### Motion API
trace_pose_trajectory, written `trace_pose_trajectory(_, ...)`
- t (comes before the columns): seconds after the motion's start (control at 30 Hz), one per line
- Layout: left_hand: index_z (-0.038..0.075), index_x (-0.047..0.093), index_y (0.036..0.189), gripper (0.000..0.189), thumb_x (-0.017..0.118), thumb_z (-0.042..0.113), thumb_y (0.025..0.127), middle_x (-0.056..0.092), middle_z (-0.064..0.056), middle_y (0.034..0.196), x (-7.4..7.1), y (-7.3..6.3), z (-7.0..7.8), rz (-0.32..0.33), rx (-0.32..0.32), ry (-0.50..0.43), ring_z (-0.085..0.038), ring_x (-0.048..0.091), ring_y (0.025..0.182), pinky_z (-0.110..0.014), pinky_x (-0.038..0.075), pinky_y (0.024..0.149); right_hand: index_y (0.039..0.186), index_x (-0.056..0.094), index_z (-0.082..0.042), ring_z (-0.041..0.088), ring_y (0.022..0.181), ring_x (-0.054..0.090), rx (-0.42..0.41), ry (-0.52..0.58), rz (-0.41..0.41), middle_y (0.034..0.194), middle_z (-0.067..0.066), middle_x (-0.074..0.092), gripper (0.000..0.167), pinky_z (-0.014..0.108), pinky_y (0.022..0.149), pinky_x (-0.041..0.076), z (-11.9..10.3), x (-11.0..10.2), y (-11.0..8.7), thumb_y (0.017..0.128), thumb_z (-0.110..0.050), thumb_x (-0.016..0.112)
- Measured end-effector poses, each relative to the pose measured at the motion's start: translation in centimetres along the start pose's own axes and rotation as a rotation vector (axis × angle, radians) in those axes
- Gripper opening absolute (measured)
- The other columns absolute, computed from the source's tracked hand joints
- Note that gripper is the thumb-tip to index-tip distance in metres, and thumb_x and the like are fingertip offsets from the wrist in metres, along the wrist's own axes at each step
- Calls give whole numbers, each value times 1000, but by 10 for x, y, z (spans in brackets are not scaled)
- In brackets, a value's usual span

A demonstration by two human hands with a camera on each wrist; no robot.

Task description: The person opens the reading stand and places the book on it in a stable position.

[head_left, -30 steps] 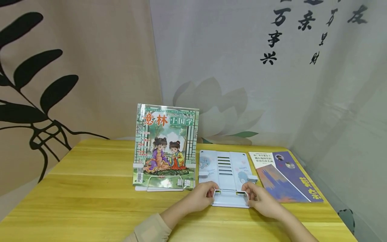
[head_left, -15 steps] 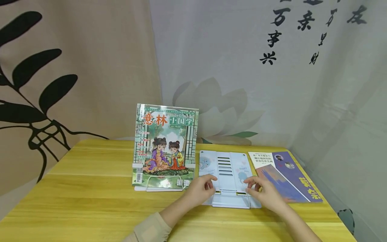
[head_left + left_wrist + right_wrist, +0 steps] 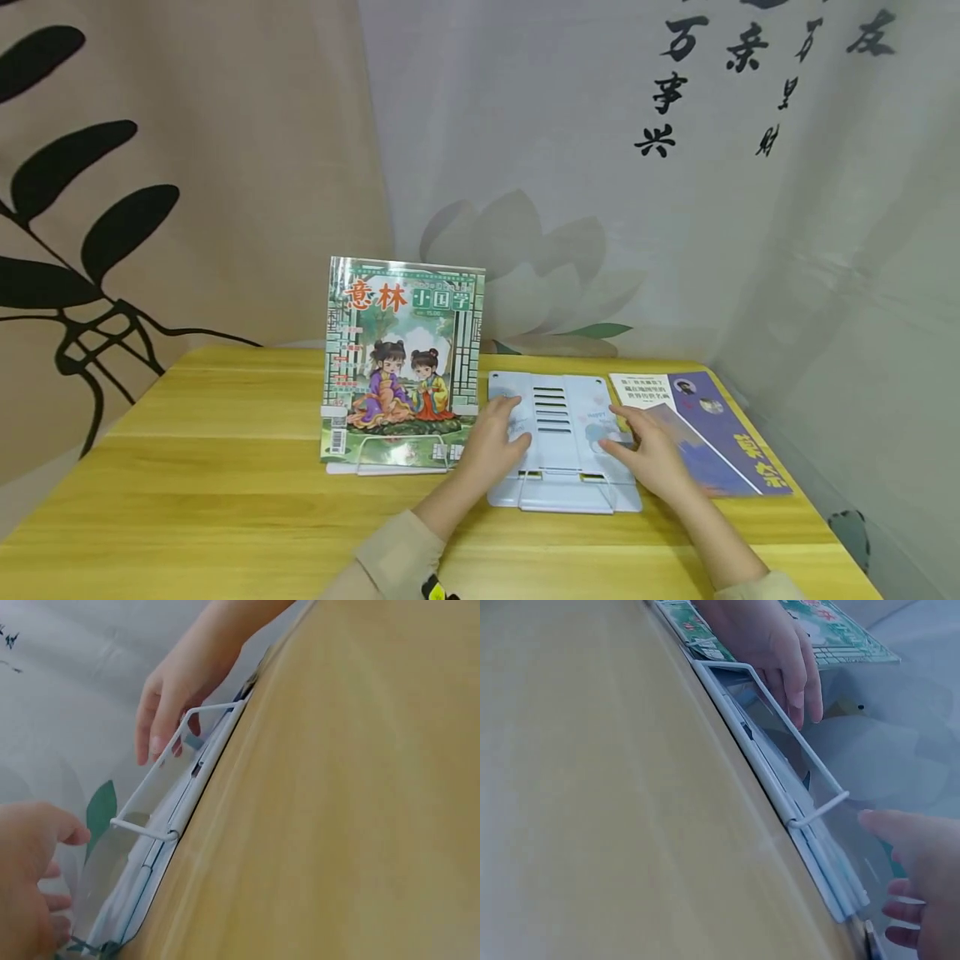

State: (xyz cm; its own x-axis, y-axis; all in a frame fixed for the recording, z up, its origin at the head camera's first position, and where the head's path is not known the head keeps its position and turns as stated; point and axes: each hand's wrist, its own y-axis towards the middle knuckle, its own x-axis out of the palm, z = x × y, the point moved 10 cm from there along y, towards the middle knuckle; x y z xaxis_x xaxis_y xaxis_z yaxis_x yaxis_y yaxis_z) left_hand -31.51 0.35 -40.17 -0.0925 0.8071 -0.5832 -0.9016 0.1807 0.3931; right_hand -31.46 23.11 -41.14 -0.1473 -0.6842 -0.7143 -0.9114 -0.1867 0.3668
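A pale blue and white folding book stand point(image 3: 552, 454) with slots down its middle lies flat on the table. Its wire page holder point(image 3: 150, 780) stands up along the front edge. My left hand point(image 3: 489, 446) is over the stand's left side, fingers apart and extended. On the opposite side, my right hand point(image 3: 652, 454) has thumb and fingers spread near the edge. Neither hand holds anything. Both wrist views show the hands at either end of the wire holder, off it. Whether fingertips touch the panel, I cannot tell.
Left of the stand, a green magazine point(image 3: 402, 367) leans upright on another white stand point(image 3: 345, 468). A purple book point(image 3: 720, 442) lies flat at the right. All rest on a yellow wood table point(image 3: 210, 467), with a printed curtain point(image 3: 525, 125) behind.
One second ago both hands gripped the front of the stand at its sides. They have let go, spread their fingers and moved up over the panel. The view has shifted slightly.
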Motion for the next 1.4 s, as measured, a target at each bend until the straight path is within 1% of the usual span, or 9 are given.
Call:
trace_pose_trajectory(0.13,-7,49,133,63,71,14,79,46,-27,133,6,5,-6,-6,-47,50,-43,42,124,-54,35,102,136,48,2,45,122,44,16,-47,-31,133,25,50,64,59,99,35,7,10,5,84,-24,75)
trace_pose_trajectory(0.3,-9,47,134,66,73,15,77,43,-31,134,14,9,-14,-14,-86,84,-45,38,126,-54,32,104,137,49,1,45,120,44,31,-85,-30,131,25,52,65,58,99,34,11,16,11,85,-28,74)
trace_pose_trajectory(0.5,-8,43,138,72,74,17,77,25,-42,141,23,11,-25,-42,-193,92,-53,23,132,-57,26,105,138,48,1,46,121,42,93,-137,-49,135,25,49,67,59,100,32,18,21,17,86,-33,72)
trace_pose_trajectory(0.6,-9,42,138,74,74,15,76,19,-45,141,24,11,-28,-41,-227,95,-55,20,132,-57,27,105,137,48,4,46,123,40,119,-163,-65,134,26,49,67,60,101,29,20,24,17,86,-34,71)
trace_pose_trajectory(0.77,-11,45,135,70,75,8,74,23,-45,139,21,12,-26,-16,-227,115,-54,27,129,-56,31,104,134,49,7,46,124,38,121,-166,-63,133,28,49,65,59,104,24,20,25,17,86,-30,71)
trace_pose_trajectory(0.93,-9,50,133,65,76,4,74,26,-44,138,19,10,-26,12,-235,109,-55,32,126,-56,34,102,134,48,8,47,125,37,131,-144,-53,134,29,48,66,58,104,25,21,25,16,85,-28,73)
trace_pose_trajectory(1.1,-7,52,131,63,76,1,74,25,-43,140,17,7,-25,38,-242,67,-55,35,124,-56,35,100,136,45,9,47,127,34,148,-92,-33,136,30,44,68,57,104,27,22,22,15,84,-25,74)
trace_pose_trajectory(1.27,-10,55,126,62,78,-1,69,33,-40,133,13,6,-22,86,-203,15,-51,46,115,-51,42,97,134,46,12,48,126,35,134,-37,17,135,32,44,66,56,105,27,19,16,15,83,-17,75)
trace_pose_trajectory(1.4,-10,53,129,67,80,1,68,35,-37,129,15,5,-23,64,-212,-37,-47,50,110,-47,47,92,133,47,11,47,125,38,136,-24,55,133,32,46,65,55,105,28,20,10,15,81,-13,76)
